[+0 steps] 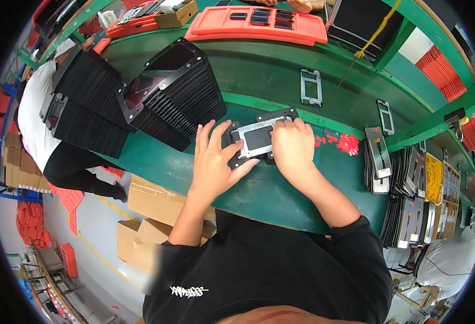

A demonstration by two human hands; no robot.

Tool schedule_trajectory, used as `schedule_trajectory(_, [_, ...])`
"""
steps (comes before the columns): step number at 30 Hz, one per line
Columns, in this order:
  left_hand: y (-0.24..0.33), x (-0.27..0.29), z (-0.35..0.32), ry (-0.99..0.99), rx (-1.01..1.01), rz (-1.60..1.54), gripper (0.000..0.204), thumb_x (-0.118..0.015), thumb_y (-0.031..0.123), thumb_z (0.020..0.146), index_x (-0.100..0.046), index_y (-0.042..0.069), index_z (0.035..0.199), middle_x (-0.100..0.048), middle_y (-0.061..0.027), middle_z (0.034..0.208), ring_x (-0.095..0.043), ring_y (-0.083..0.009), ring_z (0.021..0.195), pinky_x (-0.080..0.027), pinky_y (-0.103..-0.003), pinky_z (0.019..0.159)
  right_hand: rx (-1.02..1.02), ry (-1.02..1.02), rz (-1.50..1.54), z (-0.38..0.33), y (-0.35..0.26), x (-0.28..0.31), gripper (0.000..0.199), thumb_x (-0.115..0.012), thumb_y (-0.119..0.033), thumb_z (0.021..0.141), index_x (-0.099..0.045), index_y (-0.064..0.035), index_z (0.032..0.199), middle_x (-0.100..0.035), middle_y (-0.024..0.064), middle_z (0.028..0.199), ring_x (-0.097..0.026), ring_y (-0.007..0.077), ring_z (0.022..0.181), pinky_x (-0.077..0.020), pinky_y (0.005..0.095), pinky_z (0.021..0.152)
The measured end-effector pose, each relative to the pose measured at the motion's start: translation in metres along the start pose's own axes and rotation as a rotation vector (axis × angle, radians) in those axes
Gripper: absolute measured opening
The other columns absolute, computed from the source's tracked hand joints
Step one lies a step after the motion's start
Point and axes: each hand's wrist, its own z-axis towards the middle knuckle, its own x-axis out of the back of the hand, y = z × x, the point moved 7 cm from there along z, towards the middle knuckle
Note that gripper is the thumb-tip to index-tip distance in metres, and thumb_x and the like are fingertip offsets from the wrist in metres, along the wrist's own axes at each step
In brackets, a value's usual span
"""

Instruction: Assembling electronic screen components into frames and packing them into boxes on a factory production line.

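Note:
A silver metal frame (258,139) with a dark rectangular panel in its middle lies in a black holder (270,115) on the green bench. My left hand (209,162) is spread at the left end of the frame, its index finger touching the frame's edge and its thumb along the lower side. My right hand (293,148) is closed over the right end, knuckles up. Whatever its fingers hold is hidden beneath them. Small red pieces (348,144) lie in a pile just right of that hand, with several loose ones between.
Tall stacks of black holders (181,89) rise at the left. Two silver frames, one upper (311,87) and one further right (385,117), rest against the green panel. Stacked dark plates (377,162) stand at right. Red trays (256,24) sit beyond. A person (38,116) stands left.

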Motion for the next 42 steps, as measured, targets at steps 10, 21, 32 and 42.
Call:
schedule_trajectory(10, [0.013,0.002,0.017,-0.122,0.018,0.119,0.048,-0.088,0.042,0.071,-0.076,0.003,0.097,-0.056,-0.0183,0.136,-0.046,-0.0473,0.133,-0.03,-0.063,0.115,0.088,-0.072,0.31,-0.01,0.047,0.023,0.018,-0.075,-0.02,0.083,-0.073,-0.0032,0.089,-0.071,0.0129,0.091,-0.063,0.0324,0.095,-0.0509,0.044,0.081])
schedule_trajectory(21, [0.016,0.011,-0.032,0.155,-0.016,-0.682,0.026,-0.057,0.005,0.09,-0.067,-0.005,0.111,-0.06,-0.0221,0.123,-0.059,-0.0359,0.121,-0.044,-0.047,0.106,-0.401,0.282,-0.321,-0.149,0.22,0.054,0.035,-0.077,-0.013,0.079,-0.071,-0.0055,0.113,-0.073,0.0112,0.114,-0.065,0.03,0.117,-0.047,0.0436,0.098])
schedule_trajectory(32, [0.069,-0.043,-0.03,-0.219,0.009,-1.158,0.032,-0.057,0.016,0.099,-0.061,-0.005,0.123,-0.056,-0.0213,0.126,-0.063,-0.0323,0.111,-0.05,-0.047,0.101,-0.471,0.507,-0.071,-0.151,0.187,0.086,0.024,-0.074,-0.005,0.084,-0.074,-0.0053,0.108,-0.074,0.0126,0.112,-0.07,0.0289,0.104,-0.0472,0.0411,0.096])
schedule_trajectory(42, [0.089,-0.094,-0.048,-0.299,0.019,-1.29,0.092,-0.066,0.035,0.097,-0.01,0.002,0.162,-0.028,-0.0228,0.158,-0.045,-0.0371,0.138,-0.041,-0.047,0.112,-0.065,0.191,1.199,-0.108,0.029,0.079,0.029,-0.073,-0.004,0.09,-0.068,-0.0005,0.119,-0.069,0.0098,0.113,-0.068,0.0224,0.098,-0.0557,0.0353,0.088])
